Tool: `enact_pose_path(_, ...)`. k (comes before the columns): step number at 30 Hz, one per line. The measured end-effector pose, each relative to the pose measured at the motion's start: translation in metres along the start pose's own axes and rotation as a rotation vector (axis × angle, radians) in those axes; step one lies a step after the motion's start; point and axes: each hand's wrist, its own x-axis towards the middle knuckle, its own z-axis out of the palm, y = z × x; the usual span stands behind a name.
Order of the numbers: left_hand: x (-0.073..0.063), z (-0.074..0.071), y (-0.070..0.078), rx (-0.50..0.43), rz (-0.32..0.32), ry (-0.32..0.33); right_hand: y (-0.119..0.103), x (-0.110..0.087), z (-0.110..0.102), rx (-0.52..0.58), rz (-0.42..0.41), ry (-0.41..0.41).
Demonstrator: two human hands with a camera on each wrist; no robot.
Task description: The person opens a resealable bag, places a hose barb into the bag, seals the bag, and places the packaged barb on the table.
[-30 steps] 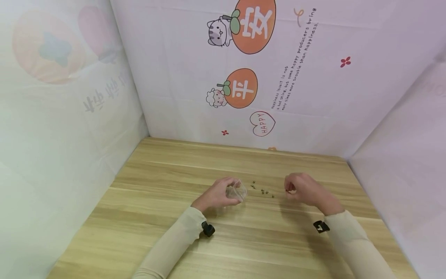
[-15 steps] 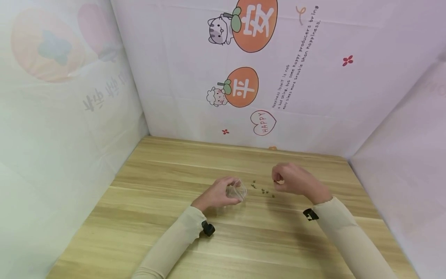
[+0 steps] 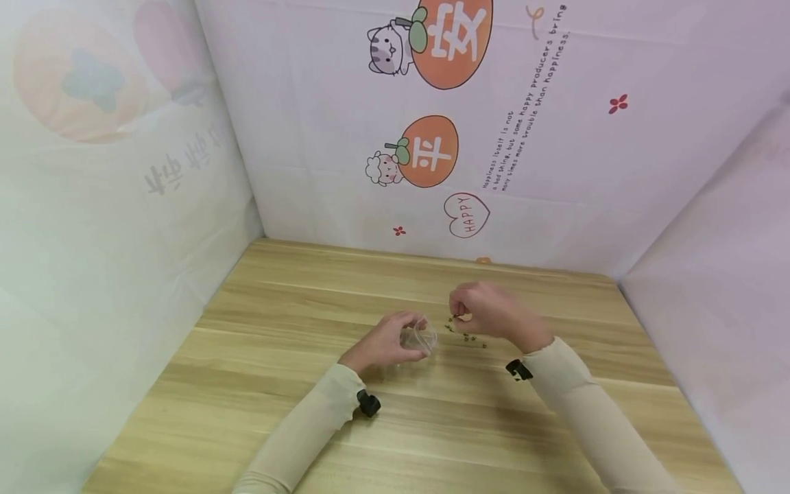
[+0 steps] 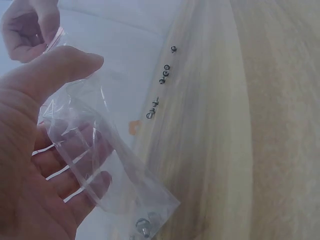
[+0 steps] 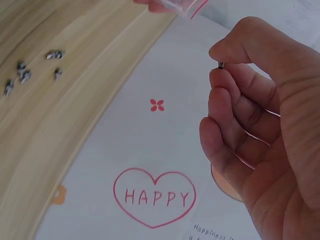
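In our left hand (image 3: 382, 342) we are holding a clear plastic bag (image 4: 120, 165), thumb and fingers clamping it from either side, its mouth facing our right hand (image 3: 490, 310). Small metal fasteners (image 4: 144, 226) are lying inside, at the end away from the left thumb. Our right thumb and forefinger are pinching a small metal piece (image 5: 221, 65), the other fingers bent toward the palm. Near the right fingertips, just beyond the bag's mouth, several loose metal pieces (image 5: 24, 76) are lying on the wooden table (image 3: 345, 439). Beyond both hands a printed wall (image 3: 308, 137) is standing.
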Motion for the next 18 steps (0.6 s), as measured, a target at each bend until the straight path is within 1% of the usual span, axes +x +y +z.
enact_pose_path(5,-0.001,-0.001,-0.001,-0.015,0.008,-0.001,-0.011,0.013,0.006,0.017,-0.032,-0.021)
enact_pose_path(8,-0.001,-0.001,-0.002,-0.017,0.007,0.001,-0.015,0.018,0.012,0.026,-0.059,-0.02)
enact_pose_path(13,-0.002,-0.002,-0.002,-0.015,0.01,0.003,-0.018,0.022,0.019,0.057,-0.095,-0.001)
enact_pose_path(18,-0.002,-0.003,-0.001,-0.007,0.014,0.004,-0.019,0.024,0.026,0.092,-0.096,0.005)
